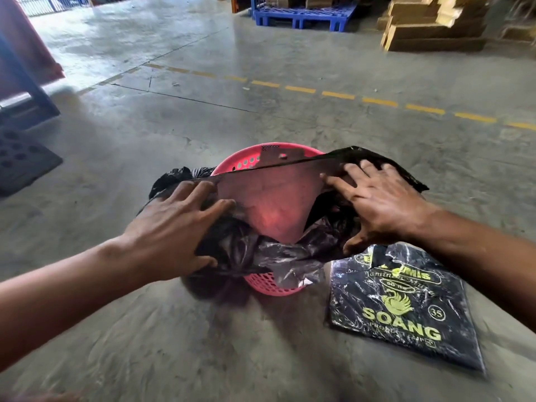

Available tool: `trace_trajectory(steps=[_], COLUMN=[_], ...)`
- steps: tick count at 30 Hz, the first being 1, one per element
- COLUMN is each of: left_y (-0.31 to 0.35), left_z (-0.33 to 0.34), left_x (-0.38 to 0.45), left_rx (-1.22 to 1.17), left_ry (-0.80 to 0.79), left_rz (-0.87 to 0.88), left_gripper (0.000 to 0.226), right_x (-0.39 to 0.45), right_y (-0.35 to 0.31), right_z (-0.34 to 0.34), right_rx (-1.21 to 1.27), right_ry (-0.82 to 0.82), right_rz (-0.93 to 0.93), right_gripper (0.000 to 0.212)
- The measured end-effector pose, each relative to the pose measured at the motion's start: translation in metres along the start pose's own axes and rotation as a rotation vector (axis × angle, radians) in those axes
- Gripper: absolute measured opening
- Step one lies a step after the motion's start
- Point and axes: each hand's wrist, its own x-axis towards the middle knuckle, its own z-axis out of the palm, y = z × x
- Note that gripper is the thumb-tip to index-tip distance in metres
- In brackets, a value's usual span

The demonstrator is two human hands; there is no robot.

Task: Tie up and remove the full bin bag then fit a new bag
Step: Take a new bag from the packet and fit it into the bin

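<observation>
A pink perforated bin (pixel 255 162) stands on the concrete floor in front of me. A thin black bin bag (pixel 275 198) is stretched across its mouth, and the pink shows through the film. My left hand (pixel 174 227) grips the bag's left edge over the rim. My right hand (pixel 380 198) grips the bag's right edge, lifted slightly above the rim. Behind the bin on the left lies a bulging black bag (pixel 171 177), partly hidden by my left hand.
A flat black packet of bags printed "SOANG" (pixel 406 311) lies on the floor right of the bin. A dark perforated mat (pixel 20 161) is at far left. A blue pallet (pixel 304 14) and stacked cardboard (pixel 435 24) stand far behind a dashed yellow line (pixel 380 102).
</observation>
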Motion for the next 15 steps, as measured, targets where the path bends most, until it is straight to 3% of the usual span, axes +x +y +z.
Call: trace_trajectory(steps=[3,10,13,15], left_y=[-0.014,-0.026,-0.036,-0.046], left_z=[0.038,0.094,0.099,0.095], left_x=[-0.002,0.013,0.029,0.041], left_rx=[-0.145,-0.443,-0.554,-0.687], left_ry=[-0.031,0.218,0.204,0.206], left_rz=[-0.071,-0.063,-0.008,0.003], left_gripper=[0.122,0.127,0.117,0.096], right_x=[-0.011,-0.005,0.005,0.015], right_y=[0.005,0.007,0.014,0.024], right_z=[0.019,0.087,0.099,0.106], right_rx=[0.056,0.407,0.722,0.906], right_ry=[0.024,0.292,0.377,0.358], right_rz=[0.031,0.005,-0.025,-0.040], right_gripper=[0.136,0.124,0.121,0.113])
